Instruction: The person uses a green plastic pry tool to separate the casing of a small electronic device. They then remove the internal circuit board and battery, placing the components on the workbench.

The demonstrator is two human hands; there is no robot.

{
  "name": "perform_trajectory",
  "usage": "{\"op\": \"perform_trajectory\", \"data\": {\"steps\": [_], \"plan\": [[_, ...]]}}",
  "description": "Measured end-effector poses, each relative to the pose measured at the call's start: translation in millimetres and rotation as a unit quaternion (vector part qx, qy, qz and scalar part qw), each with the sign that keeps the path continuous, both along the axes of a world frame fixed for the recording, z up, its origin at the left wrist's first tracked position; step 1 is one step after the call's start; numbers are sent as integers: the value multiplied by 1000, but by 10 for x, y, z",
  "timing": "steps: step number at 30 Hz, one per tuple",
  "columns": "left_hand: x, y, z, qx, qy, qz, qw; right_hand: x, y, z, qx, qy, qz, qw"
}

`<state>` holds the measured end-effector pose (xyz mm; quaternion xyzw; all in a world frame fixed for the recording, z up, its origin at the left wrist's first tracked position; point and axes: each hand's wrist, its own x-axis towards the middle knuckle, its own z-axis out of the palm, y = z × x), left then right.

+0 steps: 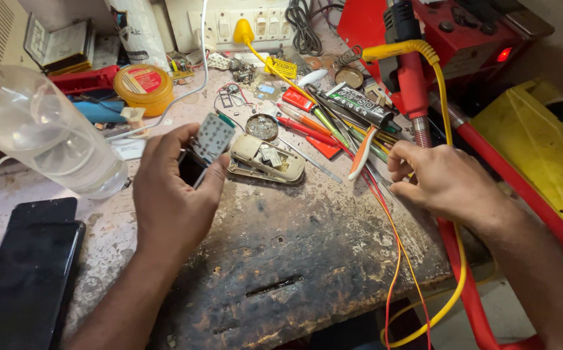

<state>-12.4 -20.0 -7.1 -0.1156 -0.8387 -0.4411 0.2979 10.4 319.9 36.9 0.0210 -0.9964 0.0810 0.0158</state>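
Head view recorded a scorched workbench (281, 259), bare along its near edge, with a clear bottle (41, 129) and dark phones (25, 272) crowding the left side. Left hand (171, 194) gripped a small keypad phone (205, 146), fingers clamped; beside it lay an opened phone shell (267, 161). Right hand (446, 181) rested at the right edge, fingers curled among tools (333, 126).

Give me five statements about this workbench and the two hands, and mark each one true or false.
1. The left hand holds a small keypad phone part. True.
2. The right hand grips the red soldering tool. False: it rests curled on the bench edge by the pile of screwdrivers and tweezers, and the tool stands apart behind it.
3. An opened phone body lies on the bench between the hands. True.
4. The clear plastic bottle stands at the far right. False: it is at the left.
5. Two dark phones lie flat at the lower left. True.
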Motion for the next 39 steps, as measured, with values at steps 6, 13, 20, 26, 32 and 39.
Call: {"op": "perform_trajectory", "data": {"steps": [6, 13, 20, 26, 32, 39], "plan": [[-23, 47, -9, 18, -64, -22, 998, 36, -160, 38, 117, -74, -48, 989], [-72, 31, -56, -40, -28, -37, 998, 24, -222, 111, 165, -115, -79, 976], [-104, 6, -51, -85, -87, -35, 992, 46, -313, 89, 295, 82, 41, 951], [-96, 4, -59, -84, -81, -29, 993, -137, -614, 83, -95, 125, 187, 970], [-136, -55, -29, -102, -46, -18, 994, -779, -1069, -89, -571, -47, 110, 812], [-268, -106, -40, -112, -35, -11, 993, -1081, -1265, -277, -549, -29, 112, 828]]}}
